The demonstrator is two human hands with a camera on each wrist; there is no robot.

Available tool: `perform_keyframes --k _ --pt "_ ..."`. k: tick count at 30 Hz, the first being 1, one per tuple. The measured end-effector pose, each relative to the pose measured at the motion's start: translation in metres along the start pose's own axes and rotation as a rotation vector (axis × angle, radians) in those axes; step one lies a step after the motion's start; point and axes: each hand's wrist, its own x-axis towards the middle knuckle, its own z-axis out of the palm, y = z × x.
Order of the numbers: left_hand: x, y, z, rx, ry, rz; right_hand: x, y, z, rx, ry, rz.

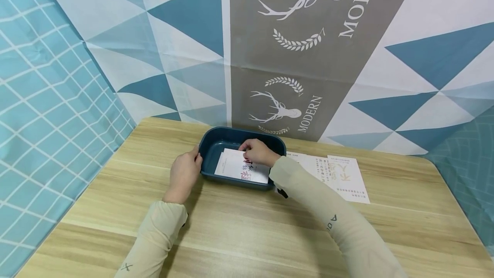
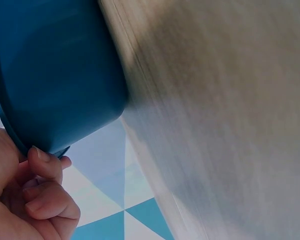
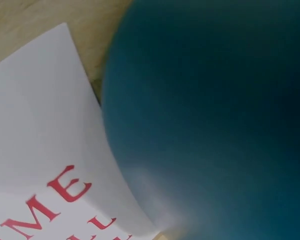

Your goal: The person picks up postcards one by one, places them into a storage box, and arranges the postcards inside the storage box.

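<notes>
A dark blue plastic basin (image 1: 210, 158) stands near the back of the wooden table. At its left end my left hand (image 1: 184, 173) grips the rim; in the left wrist view, curled fingers (image 2: 51, 200) and the thumb close on the edge of the basin (image 2: 60, 75). Reaching over the right end, my right hand (image 1: 259, 152) pinches the upper edge of a white card (image 1: 231, 164) with red characters inside the basin. The right wrist view shows only the basin's outer wall (image 3: 200, 115) and a white sheet (image 3: 35, 110) with red letters, not the hand.
More printed white sheets (image 1: 351, 183) lie overlapping on the table right of the basin, partly under my right forearm. A patterned wall covering (image 1: 185, 37) rises directly behind the table's back edge. Blue checked cloth (image 1: 46, 110) hangs on the left.
</notes>
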Motion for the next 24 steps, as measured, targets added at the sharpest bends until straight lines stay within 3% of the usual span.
perform_keyframes --k 24 --pt "0.0005 0.0009 -0.0014 0.003 -0.023 -0.019 0.0014 0.0063 0.0094 -0.018 0.046 0.077"
